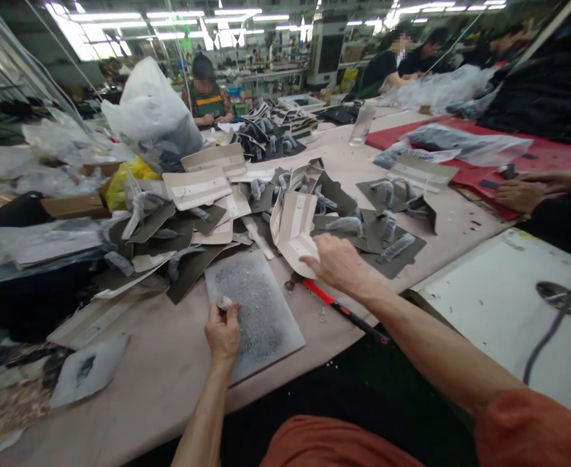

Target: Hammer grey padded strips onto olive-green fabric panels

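My left hand (pixel 223 334) is closed around a small pale cylindrical piece (pixel 224 302), whose exact kind I cannot make out. It is over the left side of a grey, speckled board (pixel 260 311). My right hand (pixel 338 263) grips the near edge of a bent beige-backed panel (pixel 295 220) at the front of the pile. Below that hand, a hammer (pixel 336 305) with a red and black handle lies on the table, its head close to the board. Dark panels with plastic-wrapped handles (pixel 389 243) lie just beyond.
More panels (pixel 198 188) are heaped across the table (pixel 168 363). A stuffed white plastic bag (pixel 151 107) stands at the back left. To the right are a white machine top (pixel 499 311) and a co-worker's hands (pixel 523 191) over a red surface. Scraps (pixel 13 415) lie at the lower left.
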Demonstrator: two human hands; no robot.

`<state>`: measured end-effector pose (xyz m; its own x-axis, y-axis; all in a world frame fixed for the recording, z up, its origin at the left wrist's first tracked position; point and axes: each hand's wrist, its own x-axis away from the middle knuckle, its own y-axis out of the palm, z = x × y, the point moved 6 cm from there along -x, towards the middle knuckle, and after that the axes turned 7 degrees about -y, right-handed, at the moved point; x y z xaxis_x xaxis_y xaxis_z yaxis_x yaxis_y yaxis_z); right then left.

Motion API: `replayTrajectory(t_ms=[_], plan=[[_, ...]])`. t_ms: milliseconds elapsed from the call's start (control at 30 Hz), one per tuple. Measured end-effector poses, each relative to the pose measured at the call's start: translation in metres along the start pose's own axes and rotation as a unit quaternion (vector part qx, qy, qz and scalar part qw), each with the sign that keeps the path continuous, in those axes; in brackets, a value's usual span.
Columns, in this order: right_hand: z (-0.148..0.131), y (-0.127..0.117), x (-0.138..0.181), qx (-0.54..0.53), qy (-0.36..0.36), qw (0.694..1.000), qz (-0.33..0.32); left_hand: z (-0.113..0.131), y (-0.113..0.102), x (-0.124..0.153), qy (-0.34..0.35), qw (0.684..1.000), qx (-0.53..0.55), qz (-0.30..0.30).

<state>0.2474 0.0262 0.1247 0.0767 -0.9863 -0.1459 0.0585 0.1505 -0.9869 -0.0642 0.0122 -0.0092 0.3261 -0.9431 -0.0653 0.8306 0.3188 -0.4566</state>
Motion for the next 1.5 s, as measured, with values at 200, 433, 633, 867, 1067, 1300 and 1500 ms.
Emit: replayTrajectory(t_ms=[200, 433, 633, 867, 1067, 1300, 1500], plan=[[-0.006, 0.054, -0.001, 0.009, -0.018, 0.991, -0.134, 0.000, 0.000, -0.001, 0.004, 1.000, -0.005, 0.003], [0.086, 0.014, -0.019, 0.050, 0.108, 0.990, -0.082, -0.003, -0.001, -0.003, -0.009, 1.000, -0.014, 0.005], [0.081, -0.021, -0.003, -0.272, 0.181, 0.933, 0.153, -0.006, 0.000, -0.003, -0.019, 0.999, 0.031, -0.003], [-0.081, 0.088, 0.074, -0.702, 0.127, 0.694, -0.097, -0.010, 0.001, 0.002, -0.043, 0.983, 0.170, -0.047], [-0.079, 0.113, 0.100, -0.481, 0.168, 0.857, -0.077, 0.013, 0.006, -0.010, -0.036, 0.968, 0.234, -0.080], [-0.082, 0.108, 0.095, -0.388, 0.109, 0.907, -0.118, 0.056, 0.068, -0.021, -0.041, 0.937, 0.289, -0.193], [-0.084, 0.107, 0.096, -0.261, 0.056, 0.939, -0.216, 0.028, 0.089, -0.017, -0.059, 0.943, 0.262, -0.195]])
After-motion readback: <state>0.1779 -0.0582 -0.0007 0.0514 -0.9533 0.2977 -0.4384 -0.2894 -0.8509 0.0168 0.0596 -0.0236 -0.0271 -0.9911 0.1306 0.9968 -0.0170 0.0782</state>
